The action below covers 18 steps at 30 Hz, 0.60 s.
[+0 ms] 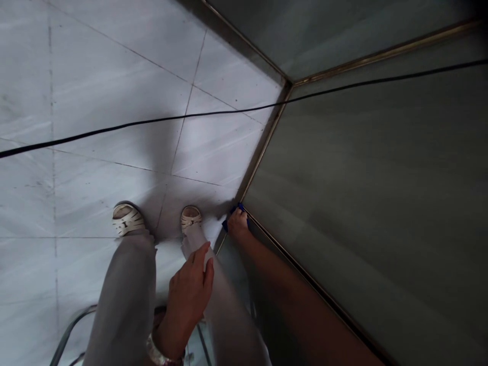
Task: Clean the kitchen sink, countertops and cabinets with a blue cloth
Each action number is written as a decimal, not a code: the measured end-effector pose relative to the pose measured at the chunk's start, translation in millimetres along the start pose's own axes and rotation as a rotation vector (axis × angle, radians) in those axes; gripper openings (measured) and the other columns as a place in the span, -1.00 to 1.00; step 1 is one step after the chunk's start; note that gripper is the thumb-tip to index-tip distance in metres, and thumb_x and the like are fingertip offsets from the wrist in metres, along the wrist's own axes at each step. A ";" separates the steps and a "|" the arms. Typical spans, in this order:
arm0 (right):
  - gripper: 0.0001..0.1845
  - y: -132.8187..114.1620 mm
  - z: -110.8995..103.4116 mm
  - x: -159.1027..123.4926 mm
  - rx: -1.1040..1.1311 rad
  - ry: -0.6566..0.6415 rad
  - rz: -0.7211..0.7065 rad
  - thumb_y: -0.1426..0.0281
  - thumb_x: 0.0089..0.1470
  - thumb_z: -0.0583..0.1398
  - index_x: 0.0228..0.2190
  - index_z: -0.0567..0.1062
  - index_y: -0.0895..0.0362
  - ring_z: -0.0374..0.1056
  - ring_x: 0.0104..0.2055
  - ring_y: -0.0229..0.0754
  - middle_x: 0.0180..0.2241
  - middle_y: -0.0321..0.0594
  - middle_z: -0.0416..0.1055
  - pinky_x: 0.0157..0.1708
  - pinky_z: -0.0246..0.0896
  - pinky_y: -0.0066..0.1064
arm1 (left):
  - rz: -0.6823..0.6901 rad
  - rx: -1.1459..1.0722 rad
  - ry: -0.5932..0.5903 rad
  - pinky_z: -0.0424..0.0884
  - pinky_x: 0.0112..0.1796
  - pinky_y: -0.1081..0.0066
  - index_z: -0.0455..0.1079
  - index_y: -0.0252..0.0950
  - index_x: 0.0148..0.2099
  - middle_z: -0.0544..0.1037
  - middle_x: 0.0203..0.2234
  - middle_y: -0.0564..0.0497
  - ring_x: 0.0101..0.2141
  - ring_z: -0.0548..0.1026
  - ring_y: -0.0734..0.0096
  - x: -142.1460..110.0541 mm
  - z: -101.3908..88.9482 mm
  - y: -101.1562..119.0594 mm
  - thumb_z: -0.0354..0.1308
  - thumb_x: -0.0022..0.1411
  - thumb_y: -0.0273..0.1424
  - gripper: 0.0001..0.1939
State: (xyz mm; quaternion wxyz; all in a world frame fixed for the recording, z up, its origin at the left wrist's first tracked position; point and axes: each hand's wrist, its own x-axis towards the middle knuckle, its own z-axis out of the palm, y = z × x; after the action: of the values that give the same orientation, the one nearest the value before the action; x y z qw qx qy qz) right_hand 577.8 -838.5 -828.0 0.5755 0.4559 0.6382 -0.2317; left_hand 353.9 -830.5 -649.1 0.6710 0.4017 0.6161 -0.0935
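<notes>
Down at the foot of the panelled structure, my right hand (238, 223) presses a dark blue cloth (225, 225) against its lower edge, near a corner. Parts of the cloth stick out around the fingers. My left hand (189, 291) is held over my left-to-right leg line, close to my knee, with its fingers extended and nothing in them. A bracelet (156, 353) circles that wrist. Brownish metal trim (263, 140) runs along the bottom of the grey-green panel (362, 188) beside my right arm.
A black cable (160, 120) stretches across the view above the tiled floor (114, 91) and the panels. My feet in light sandals (127, 218) stand on the tiles. Curved metal tubing (68, 330) shows at lower left, behind my legs.
</notes>
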 end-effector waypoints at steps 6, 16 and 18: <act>-0.48 1.1 2.4 1.7 0.051 0.019 0.042 0.51 0.21 0.13 0.15 0.37 0.54 0.21 0.10 0.29 0.17 0.47 0.21 -0.02 0.23 -0.01 | 0.003 -0.011 -0.001 0.50 -0.03 0.15 0.27 -0.24 0.29 0.52 0.15 -0.13 -0.06 0.60 0.15 1.0 -0.3 1.5 -0.12 0.44 -0.35 -0.56; -0.33 -16.8 21.0 -0.7 0.217 0.092 0.175 0.43 0.13 0.19 0.23 0.27 0.47 0.19 0.10 0.20 0.31 0.36 0.02 0.00 0.26 -0.10 | -0.009 -0.137 -0.007 0.49 -0.14 0.27 0.32 -0.26 0.25 0.65 -0.10 -0.09 -0.32 0.61 0.30 2.2 2.2 -1.1 -0.10 0.41 -0.32 -0.56; -0.26 -20.2 24.2 -0.8 0.257 0.088 0.190 0.40 0.12 0.21 0.26 0.21 0.47 0.18 0.12 0.21 0.34 0.33 -0.05 0.03 0.26 -0.11 | -0.010 -0.176 -0.009 0.49 -0.21 0.31 0.33 -0.26 0.25 0.66 -0.27 -0.05 -0.39 0.58 0.32 2.0 3.0 -1.2 -0.11 0.41 -0.29 -0.55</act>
State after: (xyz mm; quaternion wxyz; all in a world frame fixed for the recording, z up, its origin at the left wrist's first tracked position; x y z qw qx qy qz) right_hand 573.2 -868.3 -837.4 0.5034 0.5937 0.5818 -0.2358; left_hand 355.9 -832.5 -651.7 0.7059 0.3375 0.6211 -0.0441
